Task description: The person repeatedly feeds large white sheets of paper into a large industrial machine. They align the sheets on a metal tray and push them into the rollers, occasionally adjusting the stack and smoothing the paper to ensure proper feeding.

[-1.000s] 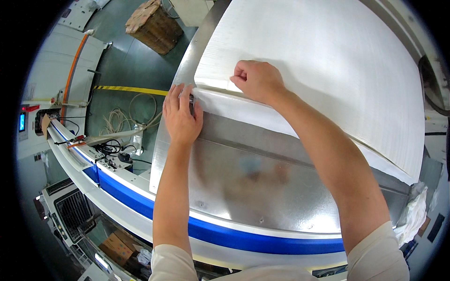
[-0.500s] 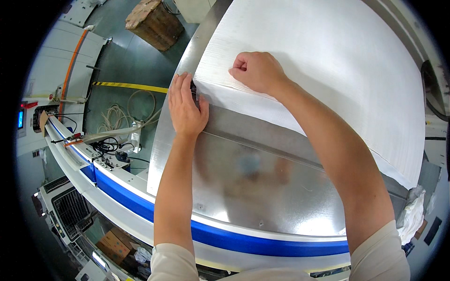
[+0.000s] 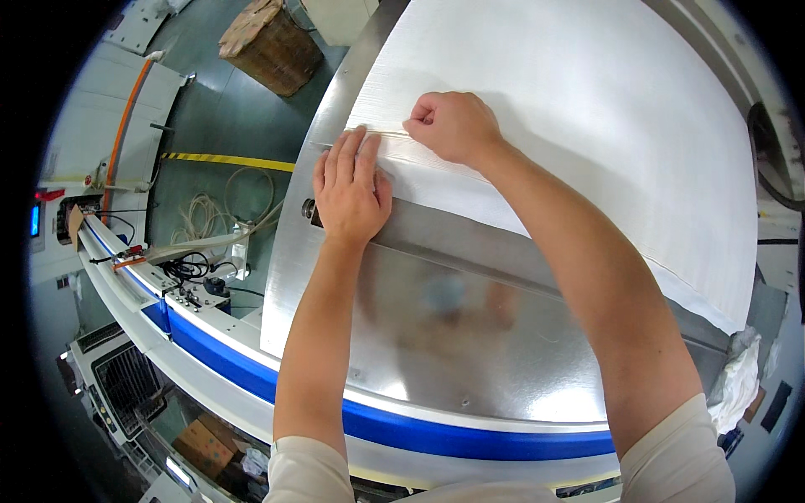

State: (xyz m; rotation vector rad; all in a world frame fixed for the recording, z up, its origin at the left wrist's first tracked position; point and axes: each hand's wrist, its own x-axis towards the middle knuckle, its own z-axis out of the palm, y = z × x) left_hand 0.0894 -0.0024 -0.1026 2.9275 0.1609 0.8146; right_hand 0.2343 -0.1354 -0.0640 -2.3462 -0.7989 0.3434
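Observation:
A broad stack of thin white layered sheets [image 3: 587,126], which could be cloth or paper, covers most of a shiny metal table [image 3: 470,352]. My left hand [image 3: 352,189] lies with fingers stretched forward over the front left corner of the stack. Just beside its wrist, a small dark metal fitting with a round knob [image 3: 310,210] shows on the tabletop. My right hand [image 3: 457,126] rests on the stack near the front edge, fingers curled in and thumb pressed to them. Whatever may lie in that pinch is hidden. A fold line in the top layers runs between the hands.
A blue and white rail [image 3: 470,440] borders the table's near side. Left of it are coiled hoses [image 3: 201,218], black cables and a yellow-black floor strip [image 3: 226,161]. A brown block-shaped box [image 3: 270,49] stands on the floor. Crumpled white material [image 3: 736,381] hangs at the right.
My left hand has shifted right and onto the stack's corner, uncovering more of the dark fitting. My right hand has moved slightly left, its fingers more tightly closed.

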